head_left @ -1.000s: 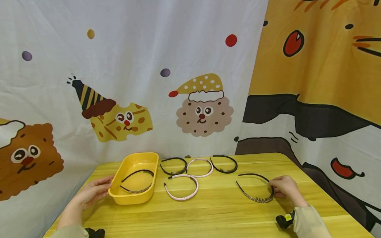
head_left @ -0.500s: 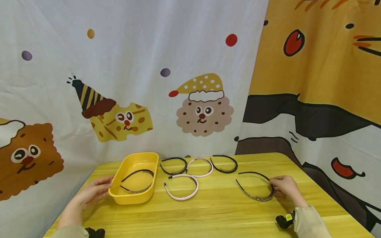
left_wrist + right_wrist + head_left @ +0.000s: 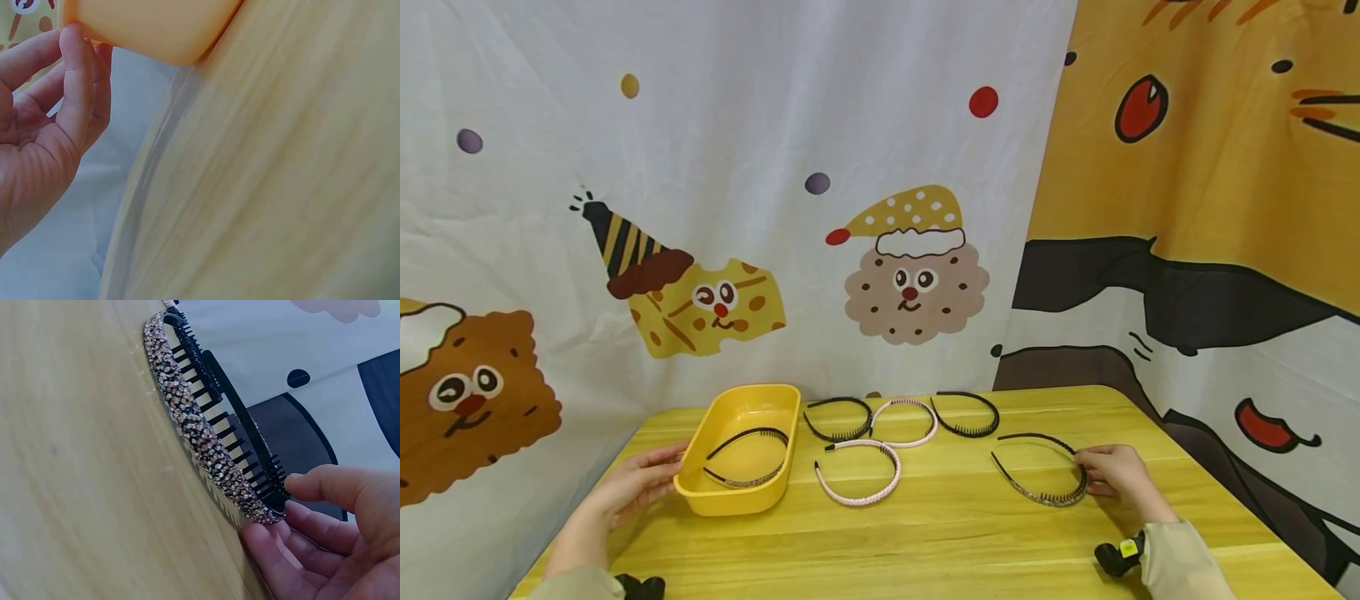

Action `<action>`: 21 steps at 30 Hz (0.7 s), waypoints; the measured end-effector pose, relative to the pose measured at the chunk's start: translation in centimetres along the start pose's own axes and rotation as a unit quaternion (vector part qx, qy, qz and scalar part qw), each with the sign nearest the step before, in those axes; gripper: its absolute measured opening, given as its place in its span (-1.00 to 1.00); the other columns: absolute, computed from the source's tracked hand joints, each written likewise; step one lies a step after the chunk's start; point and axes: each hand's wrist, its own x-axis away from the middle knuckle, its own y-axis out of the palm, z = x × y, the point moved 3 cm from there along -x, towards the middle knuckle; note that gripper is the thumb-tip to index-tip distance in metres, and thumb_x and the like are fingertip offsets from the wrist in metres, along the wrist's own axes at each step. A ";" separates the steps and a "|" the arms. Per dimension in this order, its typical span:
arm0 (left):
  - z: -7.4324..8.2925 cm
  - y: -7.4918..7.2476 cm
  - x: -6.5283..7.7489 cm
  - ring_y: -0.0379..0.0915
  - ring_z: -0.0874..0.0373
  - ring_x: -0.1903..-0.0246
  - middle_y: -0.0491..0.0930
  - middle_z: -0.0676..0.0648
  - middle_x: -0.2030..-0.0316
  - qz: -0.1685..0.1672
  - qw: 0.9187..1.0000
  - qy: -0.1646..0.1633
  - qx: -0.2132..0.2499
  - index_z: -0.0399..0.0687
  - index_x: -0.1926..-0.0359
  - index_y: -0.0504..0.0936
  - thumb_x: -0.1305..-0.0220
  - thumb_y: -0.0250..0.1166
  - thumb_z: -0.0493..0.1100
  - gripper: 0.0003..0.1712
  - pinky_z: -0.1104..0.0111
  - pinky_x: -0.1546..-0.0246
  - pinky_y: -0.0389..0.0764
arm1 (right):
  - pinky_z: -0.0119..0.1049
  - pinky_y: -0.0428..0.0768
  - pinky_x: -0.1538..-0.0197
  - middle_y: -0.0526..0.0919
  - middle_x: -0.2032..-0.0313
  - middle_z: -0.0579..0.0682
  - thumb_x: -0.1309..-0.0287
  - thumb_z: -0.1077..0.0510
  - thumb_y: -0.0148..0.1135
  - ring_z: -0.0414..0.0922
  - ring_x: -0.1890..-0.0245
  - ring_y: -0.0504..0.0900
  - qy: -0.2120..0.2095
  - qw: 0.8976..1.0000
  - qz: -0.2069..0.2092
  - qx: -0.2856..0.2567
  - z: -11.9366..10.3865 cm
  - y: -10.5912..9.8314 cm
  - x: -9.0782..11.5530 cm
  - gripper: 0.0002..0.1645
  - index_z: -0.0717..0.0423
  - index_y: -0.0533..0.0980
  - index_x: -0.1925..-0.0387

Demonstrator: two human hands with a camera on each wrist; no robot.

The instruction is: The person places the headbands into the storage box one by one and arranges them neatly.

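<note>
In the head view my left hand (image 3: 636,482) touches the outer left side of a yellow plastic basin (image 3: 733,502), fingertips at its rim. The left wrist view has these fingers (image 3: 76,94) against the outside of the basin wall (image 3: 150,31). Inside the basin lies a dark headband with a glittery band (image 3: 745,482). At the right, my right hand (image 3: 1116,471) pinches another glittery headband (image 3: 1037,497) at its curved middle, its ends pointing left. Up close, the right wrist view reveals pink and black sparkles and black comb teeth on that headband (image 3: 197,428).
Between the hands lie two pink headbands, a nearer one (image 3: 868,500) and a farther one (image 3: 910,442). Two black headbands, one left (image 3: 842,436) and one right (image 3: 970,432), flank the farther one. A patterned curtain (image 3: 880,100) hangs behind the wooden table (image 3: 880,558).
The glittery headband in my right hand tilts slightly and shifts a little to the left. My left hand and the basin stay in place.
</note>
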 end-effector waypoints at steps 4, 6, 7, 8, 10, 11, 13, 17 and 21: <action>0.0 0.0 0.0 0.57 0.22 0.13 0.53 0.15 0.04 -0.005 1.000 0.002 -0.001 -0.36 -0.41 0.21 -0.44 0.12 -0.25 -0.40 0.38 0.13 0.63 | -0.21 0.69 0.33 0.62 0.34 0.07 -0.22 0.20 0.25 -0.14 0.44 0.61 0.009 1.000 -0.009 -0.015 -0.2 0.1 0.0 -0.38 0.61 0.33 -0.15; 0.0 0.1 0.0 0.57 0.21 0.11 0.53 0.15 0.03 -0.006 1.000 0.001 -0.001 -0.40 -0.41 0.17 -0.44 0.12 -0.25 -0.37 0.37 0.12 0.62 | -0.21 0.69 0.30 0.62 0.32 0.06 -0.22 0.22 0.25 -0.15 0.41 0.61 0.011 1.000 -0.019 -0.018 -0.2 0.1 0.0 -0.37 0.62 0.32 -0.16; 0.0 0.1 0.0 0.57 0.21 0.10 0.53 0.15 0.03 -0.007 1.000 0.001 0.000 -0.41 -0.41 0.16 -0.44 0.12 -0.25 -0.37 0.37 0.11 0.62 | -0.21 0.69 0.28 0.62 0.31 0.06 -0.22 0.23 0.25 -0.15 0.40 0.60 0.013 0.999 -0.023 -0.020 -0.2 0.1 0.0 -0.37 0.61 0.32 -0.17; -0.1 0.1 0.0 0.57 0.21 0.10 0.53 0.15 0.03 -0.008 1.000 0.000 0.001 -0.41 -0.41 0.16 -0.44 0.12 -0.25 -0.37 0.36 0.11 0.62 | -0.21 0.69 0.27 0.62 0.31 0.05 -0.21 0.24 0.25 -0.15 0.39 0.60 0.015 0.999 -0.026 -0.023 -0.2 0.1 0.1 -0.38 0.60 0.33 -0.17; -0.1 0.1 0.0 0.57 0.21 0.09 0.53 0.16 0.03 -0.009 1.000 0.001 0.004 -0.39 -0.41 0.18 -0.44 0.12 -0.24 -0.38 0.36 0.10 0.62 | -0.21 0.69 0.25 0.62 0.30 0.03 -0.21 0.26 0.26 -0.15 0.37 0.60 0.017 0.999 -0.033 -0.030 -0.2 0.1 0.1 -0.39 0.59 0.34 -0.17; -0.2 0.1 0.1 0.57 0.21 0.09 0.53 0.16 0.04 -0.010 1.000 0.002 0.005 -0.37 -0.41 0.20 -0.44 0.13 -0.24 -0.39 0.36 0.10 0.62 | -0.21 0.69 0.24 0.63 0.29 0.02 -0.20 0.27 0.26 -0.15 0.36 0.60 0.017 0.999 -0.037 -0.034 -0.1 0.1 0.1 -0.40 0.59 0.35 -0.17; -0.3 0.0 0.1 0.56 0.22 0.09 0.53 0.17 0.04 -0.014 1.000 0.002 0.009 -0.29 -0.40 0.26 -0.43 0.13 -0.24 -0.42 0.37 0.10 0.62 | -0.21 0.69 0.24 0.64 0.29 0.01 -0.19 0.28 0.27 -0.14 0.35 0.60 0.016 0.998 -0.043 -0.040 0.0 0.2 0.1 -0.41 0.58 0.37 -0.16; -0.5 -0.1 0.2 0.55 0.24 0.10 0.52 0.19 0.05 -0.013 1.000 -0.001 0.009 -0.27 -0.40 0.28 -0.43 0.14 -0.24 -0.43 0.37 0.11 0.62 | -0.19 0.69 0.24 0.64 0.28 0.03 -0.18 0.29 0.27 -0.13 0.34 0.62 0.010 0.997 -0.054 -0.047 0.0 0.4 0.1 -0.42 0.57 0.38 -0.16; -0.4 -0.3 -0.3 0.55 0.24 0.08 0.52 0.18 0.02 -0.009 1.000 -0.001 0.001 -0.41 -0.42 0.15 -0.44 0.12 -0.24 -0.36 0.36 0.09 0.62 | -0.19 0.69 0.25 0.63 0.26 0.05 -0.19 0.29 0.26 -0.13 0.35 0.62 0.004 0.997 -0.056 -0.050 -0.3 0.6 0.1 -0.41 0.57 0.36 -0.18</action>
